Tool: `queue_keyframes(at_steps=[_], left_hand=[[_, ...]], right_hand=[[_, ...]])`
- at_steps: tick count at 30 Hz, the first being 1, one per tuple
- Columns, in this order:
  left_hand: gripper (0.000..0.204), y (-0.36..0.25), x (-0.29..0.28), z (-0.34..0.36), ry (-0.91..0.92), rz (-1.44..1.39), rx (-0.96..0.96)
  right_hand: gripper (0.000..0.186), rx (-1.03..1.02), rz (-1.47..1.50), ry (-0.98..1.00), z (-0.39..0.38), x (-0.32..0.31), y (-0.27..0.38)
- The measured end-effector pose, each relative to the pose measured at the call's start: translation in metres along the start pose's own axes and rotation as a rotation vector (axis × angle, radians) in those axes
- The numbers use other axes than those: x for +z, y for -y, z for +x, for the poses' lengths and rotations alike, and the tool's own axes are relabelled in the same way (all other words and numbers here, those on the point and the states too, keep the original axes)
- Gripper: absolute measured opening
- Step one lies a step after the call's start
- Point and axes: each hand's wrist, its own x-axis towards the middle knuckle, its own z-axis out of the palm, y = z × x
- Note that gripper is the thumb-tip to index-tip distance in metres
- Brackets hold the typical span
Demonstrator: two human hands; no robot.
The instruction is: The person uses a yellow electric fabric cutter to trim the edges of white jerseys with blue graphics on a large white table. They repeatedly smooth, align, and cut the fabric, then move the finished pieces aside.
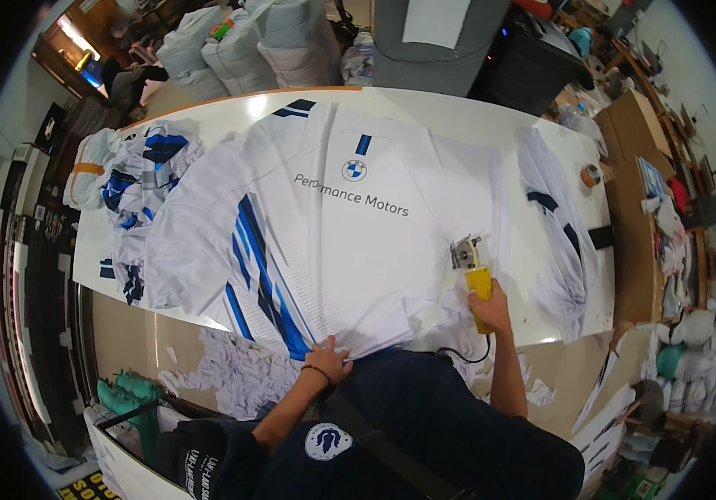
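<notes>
A broad white printed fabric piece (366, 267) with blue stripes and dark lettering lies over the table. My right hand (493, 308) is wrapped round the yellow body of a handheld electric rotary cutter (478, 283). The cutter's metal head rests at the right part of the fabric, and a black cord trails from its lower end. My left hand (327, 361) lies on the fabric's near edge, beside the lower end of the blue stripes, its fingers somewhat apart. The underside of this hand is hidden.
Crumpled white and blue fabric (145, 175) is heaped on the left of the white table (450, 108). Another striped white piece (554, 242) lies on the right, near a roll of tape (590, 175). White scraps (245, 375) cover the floor below. Stuffed sacks (291, 50) stand behind.
</notes>
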Motion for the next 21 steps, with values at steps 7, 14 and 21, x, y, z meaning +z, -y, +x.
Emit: queue_keyframes(at_steps=[7,14,21], left_hand=[[0.038,0.000,-0.043,0.017,-0.028,-0.008,0.102],[0.049,-0.024,-0.008,0.048,-0.715,0.189,0.530],[0.044,-0.013,0.007,0.037,-0.717,0.068,0.517]], right_hand=[[0.054,0.015,-0.191,-0.127,-0.084,0.011,-0.022],[0.058,0.017,-0.437,-0.043,-0.092,-0.010,0.003],[0.061,0.036,-0.496,-0.033,-0.097,-0.009,-0.001]])
